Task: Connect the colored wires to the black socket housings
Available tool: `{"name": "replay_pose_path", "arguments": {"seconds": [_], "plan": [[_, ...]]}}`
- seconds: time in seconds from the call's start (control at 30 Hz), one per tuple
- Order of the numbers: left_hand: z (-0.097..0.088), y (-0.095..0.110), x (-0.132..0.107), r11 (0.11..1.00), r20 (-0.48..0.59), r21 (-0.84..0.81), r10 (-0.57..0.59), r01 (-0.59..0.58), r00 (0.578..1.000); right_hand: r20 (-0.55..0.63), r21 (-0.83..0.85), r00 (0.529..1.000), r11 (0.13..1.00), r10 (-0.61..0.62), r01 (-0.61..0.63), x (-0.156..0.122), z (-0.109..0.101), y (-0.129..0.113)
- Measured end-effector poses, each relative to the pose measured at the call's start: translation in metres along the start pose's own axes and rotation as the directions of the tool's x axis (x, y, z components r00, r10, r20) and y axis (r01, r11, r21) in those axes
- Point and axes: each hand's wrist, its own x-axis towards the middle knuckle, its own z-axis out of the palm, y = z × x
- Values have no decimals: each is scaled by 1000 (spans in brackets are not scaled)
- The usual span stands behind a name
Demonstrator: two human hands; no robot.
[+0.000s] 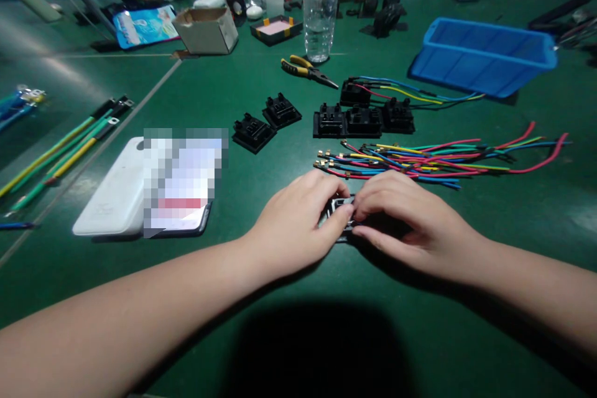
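Two hands of mine meet low on the green counter [209, 99]. Far left lie green-and-yellow cables [60, 149], then a white slab [112, 189]. My left hand [298, 217] curls its fingers onto a small black housing [339, 204], which rests on the counter between both hands. My right hand [401, 217] pinches its other side. Just beyond lie coloured wires [420, 158], and a blue tray [480, 56] sits far right.

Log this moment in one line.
left hand: holding black housing | right hand: holding same housing | loose wires: just beyond hands
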Motion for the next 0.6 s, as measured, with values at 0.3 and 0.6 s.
{"name": "replay_pose_path", "arguments": {"seconds": [0.3, 0.6], "plan": [[5, -3, -1, 994, 21, 89, 64, -66, 998, -8, 3, 1000, 1000, 4, -4, 1, 0, -1], [6, -2, 1, 992, 8, 112, 64, -64, 998, -5, -1, 1000, 1000, 11, -11, 0, 0, 0]]}}
